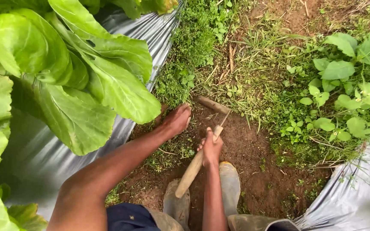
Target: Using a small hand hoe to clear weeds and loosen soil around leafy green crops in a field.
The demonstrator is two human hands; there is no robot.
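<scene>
- Weeding of the furrow between two covered beds is judged to be the step in hand; part of the soil is already bared, and grass and weeds (240, 72) are left standing further up the furrow.
- A short wooden-handled hoe (200, 156) is gripped by the right hand (211, 148), fingers closed round the handle near the head end; the free end of the handle points back toward the knees.
- The hoe blade (213, 105) is seen lying on the bare soil (253, 158), just at the edge of the weed patch.
- The left hand (178, 119) is pressed down on the soil beside the plastic mulch (146, 34), palm down; whether anything is pinched under it cannot be told.
- Large green leaves (73, 81) overhang the sheet on the left; a second sheet (356, 188) is seen at lower right.
- Two muddy rubber boots (230, 184) are planted under the hoe handle.
- Judged next: the blade would need to be drawn through the green edge, kept clear of the plastic and of the left hand's fingers.
</scene>
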